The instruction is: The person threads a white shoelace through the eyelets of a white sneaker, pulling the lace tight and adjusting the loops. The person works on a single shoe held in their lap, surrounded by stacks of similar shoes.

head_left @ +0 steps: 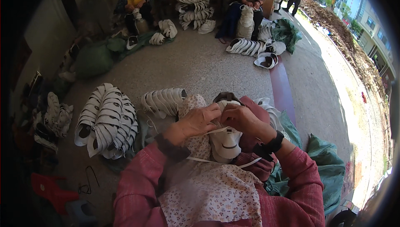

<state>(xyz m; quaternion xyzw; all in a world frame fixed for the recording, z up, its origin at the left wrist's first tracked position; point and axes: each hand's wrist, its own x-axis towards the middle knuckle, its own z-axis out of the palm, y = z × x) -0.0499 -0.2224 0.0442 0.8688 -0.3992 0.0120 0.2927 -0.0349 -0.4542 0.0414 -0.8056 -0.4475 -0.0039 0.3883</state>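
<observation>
A white shoe upper with a brown-grey collar rests upright across my lap, on a floral apron. Both hands meet over its lacing area, fingers bent and pinched together. My left hand grips a white shoelace, which crosses the front of the shoe just under the fingers. Close beside it, my right hand is closed at the lace holes, seemingly on the same lace; its fingertips are partly hidden. Loose lace lengths hang to either side of the shoe over the apron.
Stacked white shoe uppers stand on the floor at left, with another row ahead. A green sack lies at right, a red stool at lower left. Two seated people handle shoe uppers at the back.
</observation>
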